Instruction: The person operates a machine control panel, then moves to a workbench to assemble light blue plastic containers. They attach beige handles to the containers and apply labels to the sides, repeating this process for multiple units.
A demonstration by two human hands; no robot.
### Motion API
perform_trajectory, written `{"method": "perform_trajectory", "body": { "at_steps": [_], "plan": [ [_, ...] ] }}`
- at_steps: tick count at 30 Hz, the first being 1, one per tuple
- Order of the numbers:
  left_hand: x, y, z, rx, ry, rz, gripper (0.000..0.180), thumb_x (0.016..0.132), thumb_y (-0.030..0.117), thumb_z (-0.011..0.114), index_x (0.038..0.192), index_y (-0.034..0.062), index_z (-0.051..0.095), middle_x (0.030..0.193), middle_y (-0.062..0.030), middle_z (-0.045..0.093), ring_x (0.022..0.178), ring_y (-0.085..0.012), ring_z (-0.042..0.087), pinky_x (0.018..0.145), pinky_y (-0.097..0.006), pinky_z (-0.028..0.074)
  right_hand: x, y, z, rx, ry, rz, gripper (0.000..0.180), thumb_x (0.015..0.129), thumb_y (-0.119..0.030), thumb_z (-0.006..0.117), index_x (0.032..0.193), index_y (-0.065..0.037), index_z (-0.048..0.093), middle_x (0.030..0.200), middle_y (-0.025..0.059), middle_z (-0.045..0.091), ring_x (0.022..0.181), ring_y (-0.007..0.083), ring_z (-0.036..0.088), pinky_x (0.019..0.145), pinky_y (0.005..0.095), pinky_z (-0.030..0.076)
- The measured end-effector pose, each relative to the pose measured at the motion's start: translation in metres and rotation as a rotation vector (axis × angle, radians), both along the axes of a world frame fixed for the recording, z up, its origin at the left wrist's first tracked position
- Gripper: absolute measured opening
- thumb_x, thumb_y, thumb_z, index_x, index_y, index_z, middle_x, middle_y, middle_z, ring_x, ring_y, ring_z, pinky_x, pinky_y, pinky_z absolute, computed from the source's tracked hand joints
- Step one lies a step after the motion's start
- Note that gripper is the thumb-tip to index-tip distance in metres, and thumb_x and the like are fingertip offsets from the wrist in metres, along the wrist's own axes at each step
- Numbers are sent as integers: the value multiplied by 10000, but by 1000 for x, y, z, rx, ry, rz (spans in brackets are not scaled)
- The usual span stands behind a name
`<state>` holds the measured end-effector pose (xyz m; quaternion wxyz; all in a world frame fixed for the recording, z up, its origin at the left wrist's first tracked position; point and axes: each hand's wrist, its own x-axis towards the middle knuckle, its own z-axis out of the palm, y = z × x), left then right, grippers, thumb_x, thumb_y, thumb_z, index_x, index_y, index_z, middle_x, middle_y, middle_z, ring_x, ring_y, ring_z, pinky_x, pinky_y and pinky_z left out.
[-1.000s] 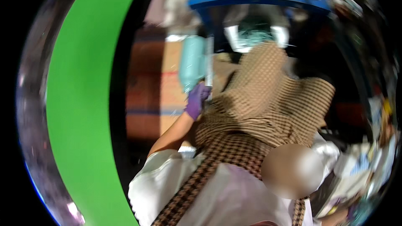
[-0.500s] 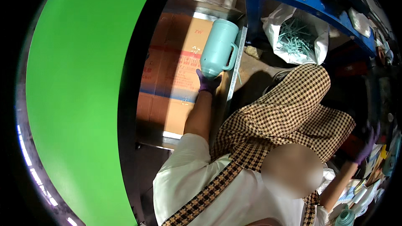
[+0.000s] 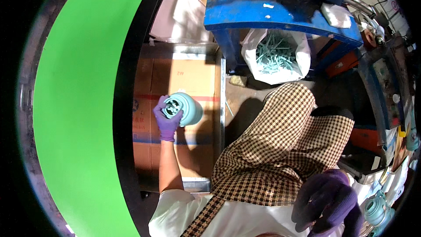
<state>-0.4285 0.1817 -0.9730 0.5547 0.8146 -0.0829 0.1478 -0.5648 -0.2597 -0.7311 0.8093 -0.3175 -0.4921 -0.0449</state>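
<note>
Left hand (image 3: 167,120), purple-gloved, grips a smooth, seemingly plastic teal jug (image 3: 183,109).

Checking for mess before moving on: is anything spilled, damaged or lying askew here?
Nothing looks spilled or broken. The left hand holds a pale teal plastic jug over flattened brown cardboard; a white bag of teal plastic pieces sits open but contained.

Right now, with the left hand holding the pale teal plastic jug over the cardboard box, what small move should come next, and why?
Probably lower the pale teal plastic jug onto the brown cardboard box. The purple-gloved left hand grips it by the rim directly above the box, while the gloved right hand is far off and appears to hold nothing.
</note>
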Motion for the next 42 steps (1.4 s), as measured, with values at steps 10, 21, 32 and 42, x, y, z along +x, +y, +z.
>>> {"method": "perform_trajectory", "body": {
  "at_steps": [10,21,32,42],
  "plan": [
    [51,-130,75,531,169,-249,707,529,317,910,1127,38,656,1092,-133,660,1067,-303,618,961,-430,487,-27,-38,-49,-1009,-141,-1084,217,827,-103,664,1035,-48,692,1098,121,680,805,225,690,632,322,541],
    [-35,-320,117,466,-651,-875,463,618,262,830,1013,64,691,1046,-133,711,1040,-354,668,981,-492,489,-37,-8,-180,-1297,237,-1357,397,821,-279,706,1171,-136,584,795,116,648,591,289,638,528,393,507],
    [-74,-366,132,720,-863,-1201,569,705,388,783,1141,57,629,1138,-110,670,1102,-356,631,1004,-540,452,-77,-25,-177,-1491,421,-1294,47,810,-116,628,802,-92,667,727,79,668,648,294,677,532,405,520],
    [57,-367,112,249,-348,-805,771,641,11,731,1380,-14,513,1377,-121,563,1256,-260,533,1101,-393,379,-224,-151,-165,-887,188,-1810,293,923,-167,623,1199,-67,631,1155,112,664,1071,309,630,938,419,501]
  ]
}}
